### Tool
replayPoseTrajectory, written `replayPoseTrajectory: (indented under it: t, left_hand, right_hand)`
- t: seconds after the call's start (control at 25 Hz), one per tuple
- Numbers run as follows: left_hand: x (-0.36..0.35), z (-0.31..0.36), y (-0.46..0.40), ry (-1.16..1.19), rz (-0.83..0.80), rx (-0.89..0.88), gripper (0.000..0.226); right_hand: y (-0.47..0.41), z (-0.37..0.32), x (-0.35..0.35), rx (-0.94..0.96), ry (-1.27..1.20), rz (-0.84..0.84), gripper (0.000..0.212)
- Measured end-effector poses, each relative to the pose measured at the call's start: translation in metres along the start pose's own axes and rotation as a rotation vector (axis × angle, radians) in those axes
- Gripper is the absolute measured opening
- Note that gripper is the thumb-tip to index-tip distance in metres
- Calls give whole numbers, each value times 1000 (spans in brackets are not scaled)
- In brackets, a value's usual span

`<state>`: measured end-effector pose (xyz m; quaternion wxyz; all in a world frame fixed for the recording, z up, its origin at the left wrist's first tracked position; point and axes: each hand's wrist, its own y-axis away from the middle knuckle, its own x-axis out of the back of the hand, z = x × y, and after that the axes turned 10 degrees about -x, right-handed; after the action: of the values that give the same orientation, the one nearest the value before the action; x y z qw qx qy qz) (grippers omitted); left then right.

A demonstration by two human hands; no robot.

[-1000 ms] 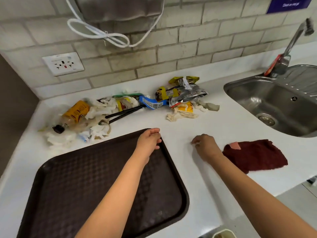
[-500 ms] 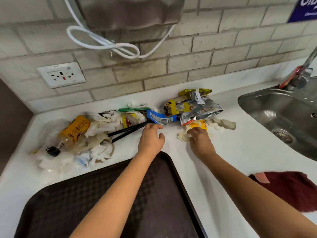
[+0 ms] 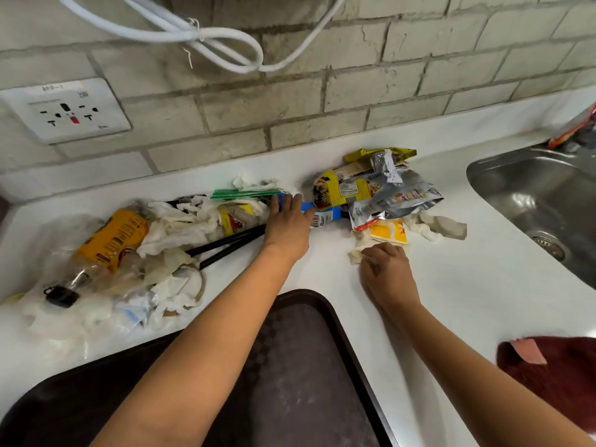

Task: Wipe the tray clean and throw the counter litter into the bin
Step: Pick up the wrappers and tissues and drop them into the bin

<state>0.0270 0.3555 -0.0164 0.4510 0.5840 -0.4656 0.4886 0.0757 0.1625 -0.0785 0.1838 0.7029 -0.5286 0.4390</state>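
Note:
Litter lies in a line along the back of the white counter. My left hand rests with straight fingers on a blue wrapper, beside black chopsticks. My right hand has its fingers curled round crumpled tissue below a yellow wrapper. Behind them are silver and yellow snack bags. At the left lie white tissues and a plastic bottle with an orange label. The dark brown tray sits under my forearms at the counter's front.
A dark red cloth lies at the front right. A steel sink fills the right side. A wall socket and a looped white cable hang on the brick wall behind. No bin is in view.
Both hands have left the tray edge and reached forward into the litter. My left hand came down on the blue wrapper and my right hand closed on the tissue. The view moved closer.

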Motion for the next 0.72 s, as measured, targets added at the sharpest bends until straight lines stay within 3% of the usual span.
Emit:
replayPoseTrajectory:
  t: [0.16,0.28,0.44,0.6,0.72]
  left_hand:
    - [0,-6,-5,-54,-49,13,55]
    - [4,-4,-1,-66,14,-20,40]
    - [8,1,15,9,157,10,39]
    - [11,-1,38,333,314,101,35]
    - [16,9,59,636,411,174,30]
  right_hand:
    - [0,2,-1,27,-104,-9,15]
    - [1,0,-2,107,-130,40,6]
    - [4,4,-3,211,-114,161,14]
    - [4,3,-6,221,-189,219,25]
    - [6,-6,5,-58,-375,128,26]
